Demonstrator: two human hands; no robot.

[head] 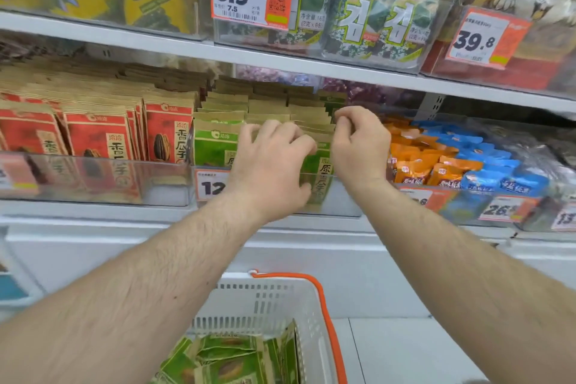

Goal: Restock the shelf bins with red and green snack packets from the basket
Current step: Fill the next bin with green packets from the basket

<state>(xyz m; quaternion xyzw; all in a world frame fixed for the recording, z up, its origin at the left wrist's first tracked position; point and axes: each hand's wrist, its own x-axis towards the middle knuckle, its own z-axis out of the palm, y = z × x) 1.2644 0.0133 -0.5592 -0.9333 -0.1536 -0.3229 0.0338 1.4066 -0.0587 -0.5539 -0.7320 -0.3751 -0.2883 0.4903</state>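
On the middle shelf (280,68), clear bins hold red packets (96,134) at left and green packets (215,143) at centre — both hands reach into the green rows. Below, near the camera, a white basket (265,299) still holds green packets. Left hand (271,165) curls over packet tops; right hand (358,146) pinches one packet's top edge.

green packets (215,146) upright in shelf bin | red packets (96,134) upright, left bin | more green packets in basket (274,299)
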